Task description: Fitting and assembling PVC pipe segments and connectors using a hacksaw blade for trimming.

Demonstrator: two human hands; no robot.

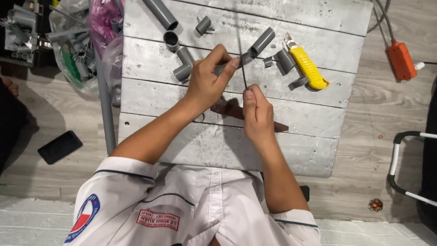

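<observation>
White shirt fabric (200,209) with dark piping fills the bottom of the view, closest to the lens, and both bare forearms reach forward from it over a grey-painted plank board (291,150) lying on a wood-look floor (364,182). Above the board's middle, the left hand (207,84) is closed around a grey plastic pipe piece (255,48), thumb and forefinger pinching its narrow end; the piece is matte grey, angled up to the right, with a wider open socket at its far end. Just below it, the right hand (257,114) has its fingers pressed together, pinching a thin dark blade (242,68) that stands almost upright and meets the pipe piece near the left fingertips. Lying on the board nearby are a grey elbow fitting (183,66), a yellow-handled cutter (308,68) to the right, and small grey pipe offcuts (203,25). An orange switch box (401,60) sits on the floor at right, and a black phone (59,146) at left.
</observation>
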